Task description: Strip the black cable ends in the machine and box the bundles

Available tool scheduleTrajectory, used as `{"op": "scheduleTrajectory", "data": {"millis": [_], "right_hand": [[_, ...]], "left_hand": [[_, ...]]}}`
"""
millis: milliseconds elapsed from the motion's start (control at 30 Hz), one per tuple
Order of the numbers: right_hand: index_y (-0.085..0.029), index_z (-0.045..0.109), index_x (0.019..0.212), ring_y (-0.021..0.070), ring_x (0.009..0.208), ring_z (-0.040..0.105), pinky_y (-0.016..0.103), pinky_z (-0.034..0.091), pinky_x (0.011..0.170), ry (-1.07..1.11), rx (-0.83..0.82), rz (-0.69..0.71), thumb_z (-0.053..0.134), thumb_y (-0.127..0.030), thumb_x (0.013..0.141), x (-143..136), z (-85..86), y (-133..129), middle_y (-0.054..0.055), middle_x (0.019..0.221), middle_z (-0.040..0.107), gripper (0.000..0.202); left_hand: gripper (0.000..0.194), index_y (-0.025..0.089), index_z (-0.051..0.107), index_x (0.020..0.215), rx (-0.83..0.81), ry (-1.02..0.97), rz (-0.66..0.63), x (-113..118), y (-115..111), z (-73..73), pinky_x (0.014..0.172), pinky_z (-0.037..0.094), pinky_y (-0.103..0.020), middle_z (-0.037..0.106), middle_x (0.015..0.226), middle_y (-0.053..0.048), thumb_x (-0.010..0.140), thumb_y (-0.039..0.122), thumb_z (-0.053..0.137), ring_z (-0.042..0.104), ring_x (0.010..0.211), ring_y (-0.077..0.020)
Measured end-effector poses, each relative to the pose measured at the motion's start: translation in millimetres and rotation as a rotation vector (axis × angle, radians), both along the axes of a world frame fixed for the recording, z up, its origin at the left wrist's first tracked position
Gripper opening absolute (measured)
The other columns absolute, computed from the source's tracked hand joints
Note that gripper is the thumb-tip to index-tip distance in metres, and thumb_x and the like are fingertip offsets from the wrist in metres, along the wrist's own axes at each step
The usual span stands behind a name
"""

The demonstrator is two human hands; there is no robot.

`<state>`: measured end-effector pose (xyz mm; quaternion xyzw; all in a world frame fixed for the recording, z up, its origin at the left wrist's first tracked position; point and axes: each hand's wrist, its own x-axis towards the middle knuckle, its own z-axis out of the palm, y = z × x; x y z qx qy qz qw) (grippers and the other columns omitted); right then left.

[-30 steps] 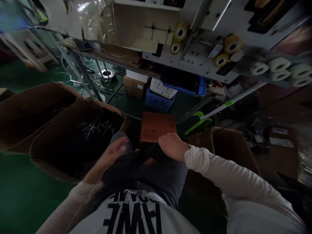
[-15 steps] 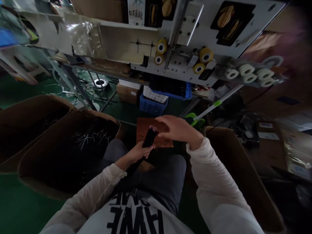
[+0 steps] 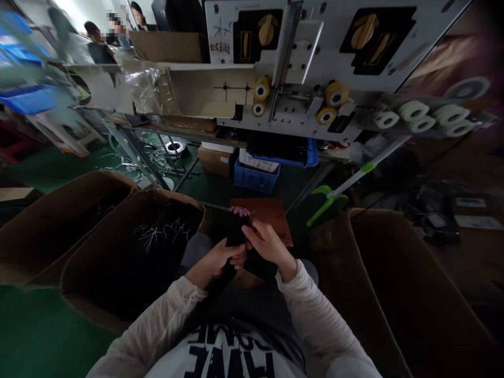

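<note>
A bundle of thin black wires (image 3: 235, 231) with pinkish ends stands upright over my lap. My left hand (image 3: 222, 257) is wrapped around its lower part, thumb across the front. From the right, my right hand (image 3: 268, 242) grips the upper part, its thumb pressed on the black strands and the other fingers partly hidden behind. The pink tips stick out above both hands. Behind the bundle lies a reddish-brown board (image 3: 275, 215) on the floor.
Left of my legs stands a cardboard box (image 3: 74, 262) of dark strands with a few white ones. Another deep cardboard box (image 3: 378, 283) is at my right. Ahead is a machine (image 3: 307, 105) with yellow rollers; under it, a blue crate (image 3: 255, 178). Several people sit far back left.
My right hand has come down from beside the bundle and closed on it. The bundle is more upright. My view has tilted up a little, showing people at the back.
</note>
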<state>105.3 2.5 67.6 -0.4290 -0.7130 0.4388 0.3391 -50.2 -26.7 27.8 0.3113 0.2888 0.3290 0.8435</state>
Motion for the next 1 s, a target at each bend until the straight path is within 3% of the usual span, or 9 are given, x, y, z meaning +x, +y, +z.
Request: {"op": "scheduleTrajectory", "data": {"millis": [100, 300, 467, 533, 633, 700, 867, 1000], "right_hand": [[-0.018, 0.047, 0.074, 0.0099, 0.050, 0.051, 0.021, 0.039, 0.051, 0.095, -0.081, 0.042, 0.044, -0.045, 0.089, 1.0, -0.7, 0.5, -0.003, 0.055, 0.052, 0.031], [-0.016, 0.050, 0.095, 0.0078, 0.043, 0.049, 0.019, 0.038, 0.044, 0.271, -0.219, 0.155, 0.053, -0.044, 0.085, -0.8, -9.2, 4.0, -0.006, 0.053, 0.050, 0.030], [-0.017, 0.051, 0.107, 0.0077, 0.046, 0.051, 0.020, 0.042, 0.044, 0.362, -0.263, 0.233, 0.057, -0.044, 0.083, -5.8, -12.6, 9.2, -0.002, 0.066, 0.056, 0.037], [-0.019, 0.049, 0.117, 0.0080, 0.051, 0.053, 0.022, 0.045, 0.049, 0.369, -0.228, 0.231, 0.057, -0.043, 0.082, -7.9, -10.6, 9.3, 0.001, 0.079, 0.059, 0.044], [-0.027, 0.025, 0.140, 0.0104, 0.062, 0.058, 0.024, 0.049, 0.056, 0.343, -0.074, 0.135, 0.060, -0.041, 0.081, -9.3, -6.0, 7.4, 0.005, 0.102, 0.059, 0.070], [-0.029, 0.015, 0.144, 0.0125, 0.070, 0.060, 0.025, 0.051, 0.061, 0.303, 0.055, 0.058, 0.061, -0.038, 0.080, -8.6, -3.8, 6.3, 0.008, 0.117, 0.056, 0.079], [-0.027, 0.034, 0.139, 0.0176, 0.086, 0.063, 0.030, 0.053, 0.074, 0.147, 0.245, -0.004, 0.059, -0.037, 0.082, -5.1, -3.5, 8.0, 0.008, 0.127, 0.054, 0.063], [-0.026, 0.040, 0.136, 0.0204, 0.104, 0.059, 0.031, 0.050, 0.085, 0.143, 0.329, -0.040, 0.063, -0.037, 0.079, -5.0, -5.2, 10.4, 0.008, 0.132, 0.051, 0.062]], "left_hand": [[0.029, 0.012, 0.052, 0.085, -0.017, -0.055, -0.018, -3.7, -1.1, 0.5, 0.046, 0.028, -0.019, 0.030, 0.050, 0.009, 0.073, 0.032, 0.068, 0.027, 0.042, -0.0029], [0.024, 0.010, 0.057, 0.089, 0.009, -0.126, -0.105, -6.3, -5.0, 2.7, 0.046, 0.028, -0.019, 0.030, 0.051, 0.008, 0.077, 0.030, 0.063, 0.026, 0.042, -0.0025], [0.021, 0.010, 0.059, 0.090, -0.006, -0.180, -0.124, -10.3, -6.5, 4.5, 0.046, 0.028, -0.019, 0.031, 0.052, 0.007, 0.079, 0.027, 0.062, 0.026, 0.042, -0.0024], [0.020, 0.010, 0.059, 0.090, -0.011, -0.195, -0.120, -12.0, -6.8, 5.8, 0.045, 0.028, -0.018, 0.030, 0.052, 0.008, 0.079, 0.026, 0.062, 0.026, 0.042, -0.0021], [0.020, 0.010, 0.059, 0.089, -0.032, -0.199, -0.121, -14.0, -7.3, 9.1, 0.044, 0.027, -0.018, 0.029, 0.051, 0.008, 0.078, 0.026, 0.063, 0.025, 0.041, -0.0018], [0.021, 0.010, 0.059, 0.089, -0.048, -0.198, -0.127, -14.8, -7.8, 11.6, 0.044, 0.027, -0.018, 0.028, 0.051, 0.008, 0.077, 0.027, 0.064, 0.025, 0.041, -0.0018], [0.020, 0.010, 0.060, 0.091, -0.045, -0.213, -0.135, -15.3, -8.9, 12.9, 0.044, 0.029, -0.017, 0.032, 0.053, 0.007, 0.079, 0.025, 0.062, 0.030, 0.042, -0.0027], [0.021, 0.010, 0.059, 0.093, -0.008, -0.202, -0.134, -15.0, -8.9, 10.0, 0.045, 0.034, -0.020, 0.041, 0.056, 0.003, 0.080, 0.026, 0.060, 0.043, 0.047, -0.0071]]}}
